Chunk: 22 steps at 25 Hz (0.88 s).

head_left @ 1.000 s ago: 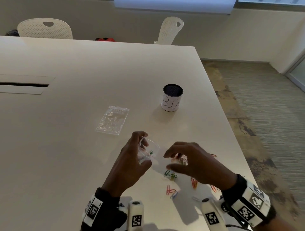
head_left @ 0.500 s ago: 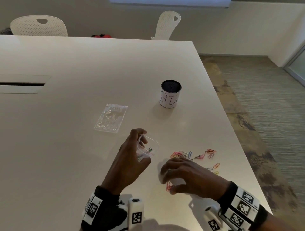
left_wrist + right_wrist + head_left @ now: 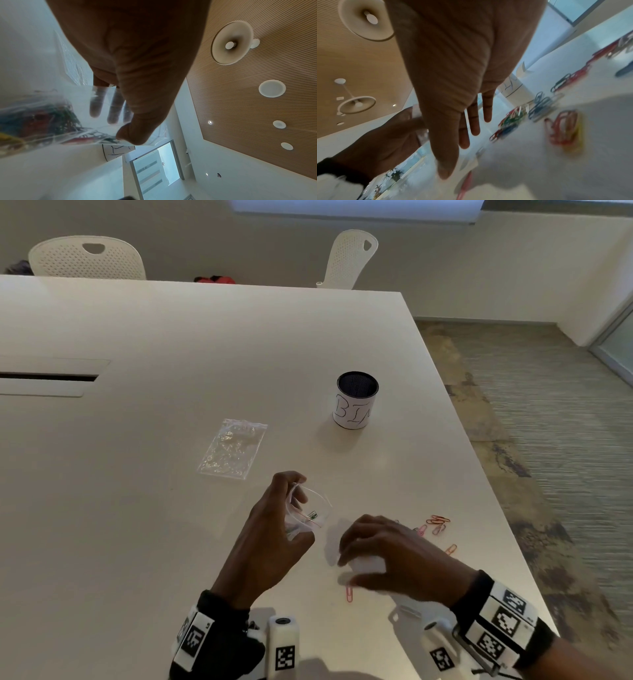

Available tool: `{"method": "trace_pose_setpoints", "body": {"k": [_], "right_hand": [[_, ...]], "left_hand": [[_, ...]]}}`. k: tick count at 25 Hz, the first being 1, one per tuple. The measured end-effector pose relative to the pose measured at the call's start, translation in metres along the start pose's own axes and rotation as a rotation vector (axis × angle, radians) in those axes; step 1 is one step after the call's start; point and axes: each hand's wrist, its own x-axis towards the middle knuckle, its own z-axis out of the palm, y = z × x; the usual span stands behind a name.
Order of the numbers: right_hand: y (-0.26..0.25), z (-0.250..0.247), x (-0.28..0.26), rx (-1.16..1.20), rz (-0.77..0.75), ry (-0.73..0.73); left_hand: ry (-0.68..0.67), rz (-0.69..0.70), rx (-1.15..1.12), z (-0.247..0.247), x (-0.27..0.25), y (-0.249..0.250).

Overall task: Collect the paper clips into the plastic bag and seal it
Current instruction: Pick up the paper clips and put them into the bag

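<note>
My left hand (image 3: 291,508) grips a small clear plastic bag (image 3: 310,513) just above the table, its mouth held open toward the right. Several coloured clips lie inside the plastic bag (image 3: 51,115), and my thumb (image 3: 135,129) pinches its edge. My right hand (image 3: 344,566) hovers low over the table to the right of the bag, fingers spread and relaxed, holding nothing that I can see. Loose paper clips (image 3: 436,522) are scattered beyond it, and a red clip (image 3: 349,594) lies under its thumb. The paper clips (image 3: 561,128) also show in the right wrist view.
A second clear bag (image 3: 233,450) lies flat on the white table, further back to the left. A black cup with a white "BIN" label (image 3: 356,402) stands behind the hands. The table's right edge (image 3: 479,474) runs close to the clips. Two white chairs stand at the far side.
My right hand has left the bag's mouth and dropped to the table over the clips nearest me. The left hand keeps the bag in the same place.
</note>
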Motion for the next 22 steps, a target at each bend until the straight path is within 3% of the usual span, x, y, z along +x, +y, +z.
{"method": "trace_pose_setpoints", "body": {"k": [2,5,11,15,17,22], "right_hand": [[-0.007,0.009,0.002,-0.015,-0.056,-0.088],[0.002,0.007,0.003,-0.062,-0.031,-0.043],[0.021,-0.021,0.001,-0.12,0.219,0.133],[0.022,-0.023,0.0,-0.162,0.347,0.014],[0.02,-0.019,-0.001,-0.161,0.34,-0.032],[0.014,-0.011,0.004,-0.113,0.316,0.05]], "left_hand": [[-0.008,0.007,0.007,0.0,0.0,0.0],[0.0,-0.002,-0.001,-0.001,0.0,0.0],[0.01,-0.004,-0.015,-0.002,-0.001,-0.001],[0.01,-0.005,-0.025,-0.002,-0.001,0.0],[0.005,-0.009,-0.026,-0.002,-0.001,0.0],[-0.001,-0.01,-0.009,-0.002,0.0,-0.001]]}}
